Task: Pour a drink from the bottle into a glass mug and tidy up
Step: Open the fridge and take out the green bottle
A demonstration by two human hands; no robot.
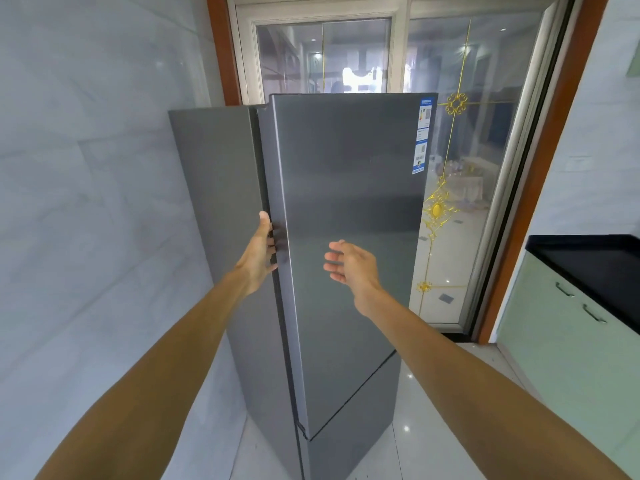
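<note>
Standing close at the fridge (221, 188). Left hand (258, 258) grips the free edge of the upper door (349, 202): thumb up along the side panel, fingers hooked round the door's edge. Right hand (349, 265) hangs in front of the door face, fingers loose and spread, holding nothing, not touching it. Door flush or nearly so; a thin dark gap shows at its top left corner, can't tell whether it is ajar.

Bottle: not in view. Mug: not in view. Counter (588, 258) at far right, only its black corner shows; green cupboards (554, 341) below it are closed. Glass sliding door (485, 133) behind the fridge.

Progress, judged: no poured drink to be seen, nothing carried in either hand. Two readings fit: the very start, door about to be pulled to fetch the bottle, or the very end, bottle put away and door going to. Frame does not settle it. If start, all is left: fetch bottle, find mug, pour, cap, return, close
</note>
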